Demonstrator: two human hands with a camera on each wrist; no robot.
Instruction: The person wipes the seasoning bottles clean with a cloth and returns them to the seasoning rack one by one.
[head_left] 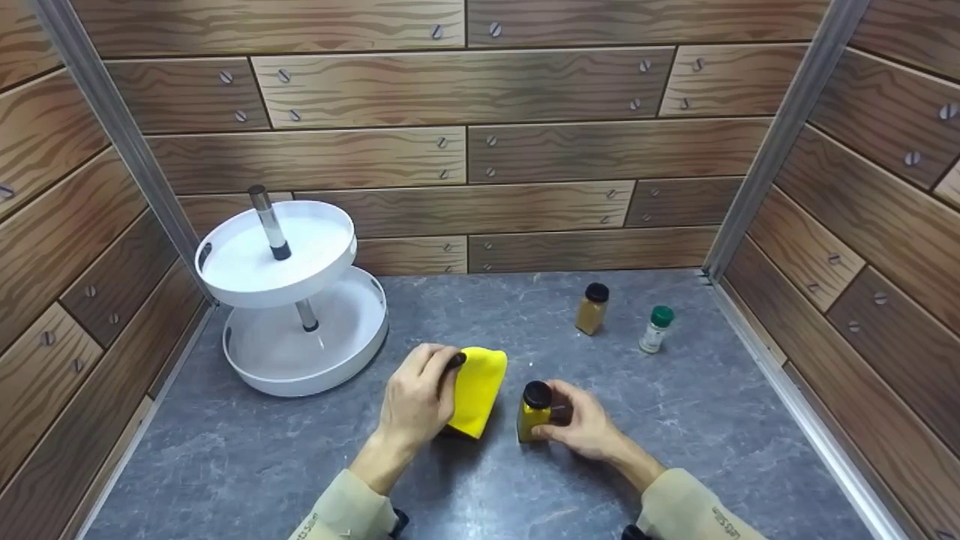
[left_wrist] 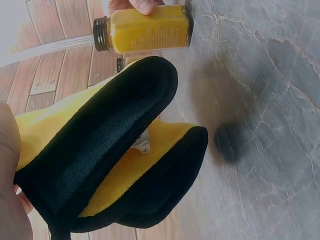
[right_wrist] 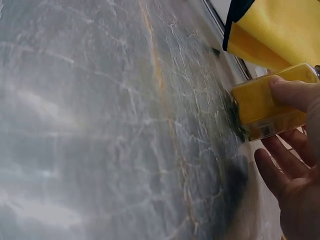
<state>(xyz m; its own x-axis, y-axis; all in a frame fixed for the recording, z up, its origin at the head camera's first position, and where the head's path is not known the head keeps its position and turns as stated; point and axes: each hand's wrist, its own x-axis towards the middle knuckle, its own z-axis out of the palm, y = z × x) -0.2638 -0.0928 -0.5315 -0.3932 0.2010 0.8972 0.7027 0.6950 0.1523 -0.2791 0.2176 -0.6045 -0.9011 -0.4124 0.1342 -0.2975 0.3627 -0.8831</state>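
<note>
While a yellow cloth (head_left: pixel 480 386) is gripped by the left hand (head_left: pixel 416 394), a squarish clear jar (head_left: pixel 529 421) is held upright between the thumb and fingers of the right hand (head_left: pixel 589 425), just beside the cloth, at the grey marbled tabletop (head_left: pixel 247 465); whether its base is touching cannot be told. The jar is filled with yellow contents, marked with pale print and topped by a ridged black lid (head_left: pixel 537 394). The cloth is bordered in black, and a small white tag (left_wrist: pixel 144 144) is shown between its folds.
</note>
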